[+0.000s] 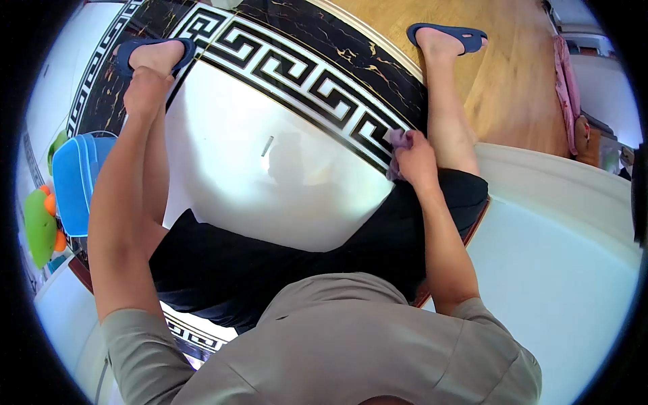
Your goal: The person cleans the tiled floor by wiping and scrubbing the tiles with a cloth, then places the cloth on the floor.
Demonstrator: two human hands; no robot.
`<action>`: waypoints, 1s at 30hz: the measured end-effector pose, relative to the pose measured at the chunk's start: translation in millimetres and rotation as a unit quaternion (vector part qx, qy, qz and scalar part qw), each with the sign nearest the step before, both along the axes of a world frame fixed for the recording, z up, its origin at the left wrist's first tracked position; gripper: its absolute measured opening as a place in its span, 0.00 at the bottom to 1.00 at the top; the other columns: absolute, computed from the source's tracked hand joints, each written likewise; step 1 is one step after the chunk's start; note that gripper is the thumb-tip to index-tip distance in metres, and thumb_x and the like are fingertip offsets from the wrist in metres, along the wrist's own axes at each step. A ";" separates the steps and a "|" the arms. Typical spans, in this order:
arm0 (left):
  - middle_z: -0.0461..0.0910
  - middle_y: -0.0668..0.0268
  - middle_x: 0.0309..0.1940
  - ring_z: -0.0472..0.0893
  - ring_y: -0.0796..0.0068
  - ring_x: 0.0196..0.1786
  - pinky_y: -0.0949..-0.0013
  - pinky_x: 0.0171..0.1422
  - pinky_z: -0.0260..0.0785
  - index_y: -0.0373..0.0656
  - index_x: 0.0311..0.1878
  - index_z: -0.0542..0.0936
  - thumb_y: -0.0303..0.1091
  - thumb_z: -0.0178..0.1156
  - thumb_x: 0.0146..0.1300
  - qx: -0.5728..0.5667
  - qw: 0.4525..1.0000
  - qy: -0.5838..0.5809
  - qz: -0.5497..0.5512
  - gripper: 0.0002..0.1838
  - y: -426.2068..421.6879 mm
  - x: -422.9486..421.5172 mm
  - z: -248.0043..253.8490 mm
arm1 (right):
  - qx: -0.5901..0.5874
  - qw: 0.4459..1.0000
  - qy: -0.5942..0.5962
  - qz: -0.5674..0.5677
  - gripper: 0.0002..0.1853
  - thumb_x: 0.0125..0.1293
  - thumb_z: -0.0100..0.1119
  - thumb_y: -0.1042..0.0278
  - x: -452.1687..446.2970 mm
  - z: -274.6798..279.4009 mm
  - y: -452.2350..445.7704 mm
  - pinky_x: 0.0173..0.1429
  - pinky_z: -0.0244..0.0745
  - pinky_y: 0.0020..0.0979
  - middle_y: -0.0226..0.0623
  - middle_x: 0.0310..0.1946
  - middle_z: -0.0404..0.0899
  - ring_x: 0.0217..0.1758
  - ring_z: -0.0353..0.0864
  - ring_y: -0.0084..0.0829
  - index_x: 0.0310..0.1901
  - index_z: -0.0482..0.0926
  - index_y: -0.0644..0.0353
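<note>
My right hand [420,162] is closed on a crumpled purple cloth [398,152], beside my right shin and over the edge of the patterned floor border. My left hand [144,98] reaches down to my left ankle, just below a dark blue slipper [154,54]; its fingers are too hard to make out to tell whether they are open or closed. Between my legs, a small thin grey object [268,146] lies on the glossy white floor tile [223,155].
A light blue container [74,182] stands at the left beside a green and orange object [40,226]. Black tile with a white key pattern [290,67] crosses the floor. Wood flooring [513,88] and hanging pink cloth [567,94] are at the upper right.
</note>
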State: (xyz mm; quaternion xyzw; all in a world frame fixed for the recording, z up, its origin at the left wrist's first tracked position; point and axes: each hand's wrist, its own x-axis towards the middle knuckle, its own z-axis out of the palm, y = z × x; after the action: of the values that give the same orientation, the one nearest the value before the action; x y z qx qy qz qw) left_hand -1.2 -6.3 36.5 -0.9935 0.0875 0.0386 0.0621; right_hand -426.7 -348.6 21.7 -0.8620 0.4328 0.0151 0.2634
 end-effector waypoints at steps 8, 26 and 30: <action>0.83 0.40 0.51 0.86 0.48 0.54 0.54 0.58 0.80 0.22 0.57 0.70 0.57 0.68 0.60 -0.011 1.000 0.016 -0.010 0.42 2.1 -6.5 6.8 | -0.030 0.999 -0.006 -0.038 0.13 0.63 0.59 0.69 36.2 -51.8 33.0 0.55 0.78 0.50 0.54 0.46 0.83 0.48 0.84 0.55 0.48 0.75 0.64; 0.84 0.39 0.50 0.85 0.41 0.55 0.48 0.62 0.77 0.25 0.56 0.72 0.62 0.65 0.59 0.008 1.000 -0.019 0.014 0.42 -4.6 0.1 -1.7 | 0.295 0.897 -0.290 0.157 0.28 0.58 0.61 0.73 154.7 -8.1 178.1 0.59 0.77 0.43 0.52 0.51 0.78 0.52 0.80 0.52 0.63 0.77 0.59; 0.83 0.39 0.51 0.85 0.40 0.55 0.47 0.61 0.77 0.25 0.56 0.72 0.64 0.65 0.59 0.006 1.000 -0.011 0.000 0.44 -1.3 -3.4 2.6 | 0.410 0.864 -0.289 0.050 0.27 0.58 0.61 0.74 58.3 -0.2 164.4 0.62 0.78 0.40 0.48 0.53 0.79 0.58 0.80 0.45 0.63 0.77 0.62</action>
State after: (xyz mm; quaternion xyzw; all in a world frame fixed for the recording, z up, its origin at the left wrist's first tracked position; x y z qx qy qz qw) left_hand -4.6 -7.6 39.2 -0.9934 0.0871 0.0285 0.0690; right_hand -368.3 -184.2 21.5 -0.6628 0.2480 -0.0457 0.7050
